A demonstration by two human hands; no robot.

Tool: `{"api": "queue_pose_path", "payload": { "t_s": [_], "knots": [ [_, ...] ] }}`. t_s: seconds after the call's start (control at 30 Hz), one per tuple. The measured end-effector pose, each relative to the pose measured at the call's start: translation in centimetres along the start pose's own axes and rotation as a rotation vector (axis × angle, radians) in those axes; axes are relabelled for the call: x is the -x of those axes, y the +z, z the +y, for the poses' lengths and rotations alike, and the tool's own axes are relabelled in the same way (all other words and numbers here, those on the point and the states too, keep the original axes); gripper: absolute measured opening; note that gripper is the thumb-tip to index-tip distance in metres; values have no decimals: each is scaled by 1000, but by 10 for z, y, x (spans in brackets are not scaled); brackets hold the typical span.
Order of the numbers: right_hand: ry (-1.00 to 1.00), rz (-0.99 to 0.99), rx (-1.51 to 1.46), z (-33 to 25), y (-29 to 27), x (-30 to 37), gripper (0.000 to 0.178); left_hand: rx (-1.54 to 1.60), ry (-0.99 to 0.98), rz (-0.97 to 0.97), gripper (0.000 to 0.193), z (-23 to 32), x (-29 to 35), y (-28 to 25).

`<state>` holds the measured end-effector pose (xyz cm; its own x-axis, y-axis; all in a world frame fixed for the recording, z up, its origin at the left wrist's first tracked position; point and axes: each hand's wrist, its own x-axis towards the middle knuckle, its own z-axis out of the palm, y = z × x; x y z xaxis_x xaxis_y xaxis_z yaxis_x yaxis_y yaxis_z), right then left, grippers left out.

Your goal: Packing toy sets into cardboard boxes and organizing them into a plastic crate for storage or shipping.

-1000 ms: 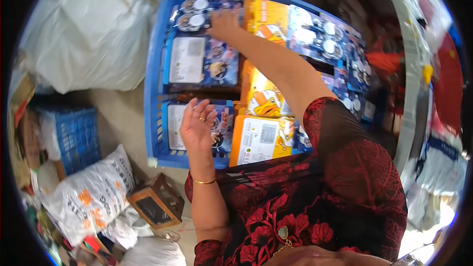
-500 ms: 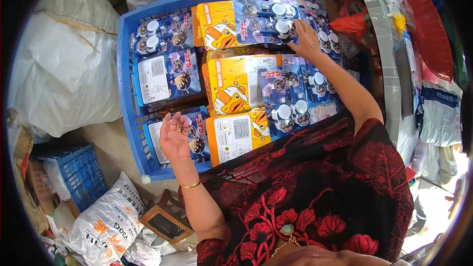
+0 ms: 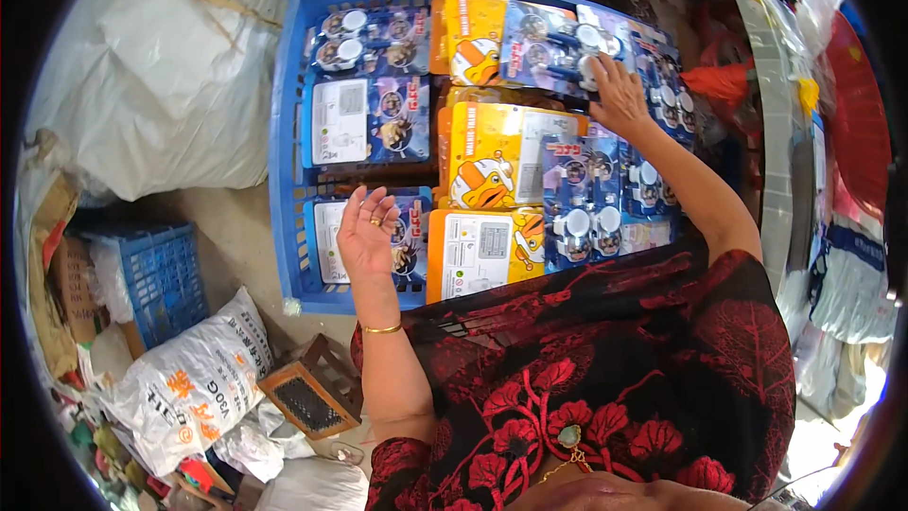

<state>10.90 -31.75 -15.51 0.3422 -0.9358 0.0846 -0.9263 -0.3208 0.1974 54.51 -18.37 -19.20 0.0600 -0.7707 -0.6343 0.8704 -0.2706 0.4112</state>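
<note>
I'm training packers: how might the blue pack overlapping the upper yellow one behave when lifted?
The blue pack is probably stiff: its edges look straight. Its shiny face may slip. White discs at its right end may weigh that side down.

One large blue crate (image 3: 287, 132): three blue packages (image 3: 402, 123) uppermost along its left edge, at least three yellow packages (image 3: 482, 156) down its middle, further blue packages (image 3: 588, 175) toward its right edge overlapping beyond counting. Two hands (image 3: 366, 241), one smaller blue basket (image 3: 165, 274).
</note>
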Motion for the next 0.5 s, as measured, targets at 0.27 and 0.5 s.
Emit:
{"api": "queue_pose_path", "payload": {
  "t_s": [0.27, 0.5],
  "knots": [
    [-57, 135, 74, 25, -26, -22, 60, -8, 9, 31, 30, 0, 1, 1],
    [-80, 159, 99, 46, -46, -54, 51, 6, 32, 31, 26, 0, -2, -4]
  ]
}}
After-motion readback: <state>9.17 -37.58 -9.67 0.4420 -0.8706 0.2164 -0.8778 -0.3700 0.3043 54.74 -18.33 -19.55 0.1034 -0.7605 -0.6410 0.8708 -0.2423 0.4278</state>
